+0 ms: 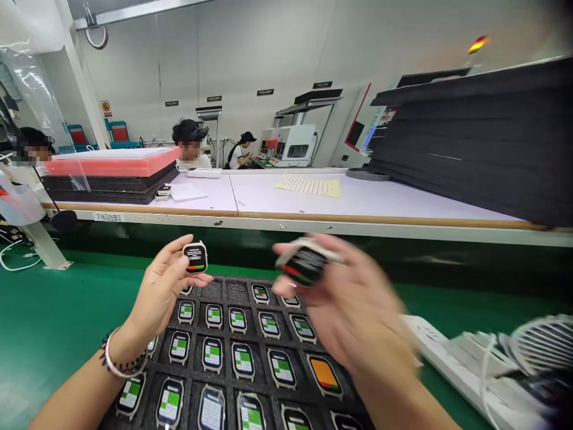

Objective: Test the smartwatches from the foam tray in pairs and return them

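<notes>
One smartwatch (196,257) sits pinched in the raised left hand (156,286). Apart, the right hand (347,292) grips a second smartwatch (305,264), its text blurred

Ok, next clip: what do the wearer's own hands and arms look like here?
Both hands are ungloved, and no sleeve shows on either forearm. The left hand has a smooth, pale, rounded bangle at the wrist, with a dark, openwork-looking bracelet beside it. The right hand is blurred; no bracelet can be made out on that arm.
</notes>
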{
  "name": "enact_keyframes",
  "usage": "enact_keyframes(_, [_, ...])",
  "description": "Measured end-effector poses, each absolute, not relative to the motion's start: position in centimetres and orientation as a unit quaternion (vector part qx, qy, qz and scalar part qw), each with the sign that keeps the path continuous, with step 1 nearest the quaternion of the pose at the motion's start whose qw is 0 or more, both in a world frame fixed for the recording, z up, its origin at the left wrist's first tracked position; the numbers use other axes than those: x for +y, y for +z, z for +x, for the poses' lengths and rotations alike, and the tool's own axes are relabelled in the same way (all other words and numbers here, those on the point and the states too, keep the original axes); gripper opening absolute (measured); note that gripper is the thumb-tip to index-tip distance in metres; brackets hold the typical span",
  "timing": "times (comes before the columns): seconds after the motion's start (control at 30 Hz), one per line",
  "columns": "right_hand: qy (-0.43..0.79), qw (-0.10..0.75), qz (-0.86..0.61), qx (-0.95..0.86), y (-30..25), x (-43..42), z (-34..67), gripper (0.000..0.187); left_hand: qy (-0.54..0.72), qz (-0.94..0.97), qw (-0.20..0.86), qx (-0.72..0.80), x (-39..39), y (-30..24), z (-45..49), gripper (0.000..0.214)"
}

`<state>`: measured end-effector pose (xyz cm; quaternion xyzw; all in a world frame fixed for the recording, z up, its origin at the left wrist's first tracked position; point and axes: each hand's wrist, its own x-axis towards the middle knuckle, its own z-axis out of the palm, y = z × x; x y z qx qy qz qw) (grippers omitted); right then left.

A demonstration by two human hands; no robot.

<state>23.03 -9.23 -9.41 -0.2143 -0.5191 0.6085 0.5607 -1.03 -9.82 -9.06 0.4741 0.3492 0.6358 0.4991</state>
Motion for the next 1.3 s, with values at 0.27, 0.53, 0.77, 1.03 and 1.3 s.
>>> enact_keyframes(0.27, [0.727,0.466,-0.214,-0.457,-12.6,-4.7,20.0,0.046,0.562,0.498,0.54,0.38,-8.2,-11.3,0.3,0.069])
enact_keyframes(0.53, [0.721,0.459,-0.196,-0.481,-12.8,-5.1,20.2,0.049,0.556,0.522,0.531,0.369,-8.1,-12.0,0.4,0.06])
enact_keyframes(0.77, [0.71,0.469,-0.185,-0.491,-12.2,-4.6,19.9,0.051,0.555,0.556,0.503,0.36,-7.2,-11.7,0.3,0.056])
enact_keyframes(1.03, [0.653,0.482,-0.163,-0.562,-8.0,-3.5,19.1,0.047,0.586,0.538,0.507,0.333,-7.0,-7.3,0.0,0.059])
enact_keyframes(1.3, [0.61,0.523,-0.146,-0.578,-4.4,-3.5,17.7,0.047,0.63,0.552,0.457,0.301,-7.8,-4.0,0.5,0.05])
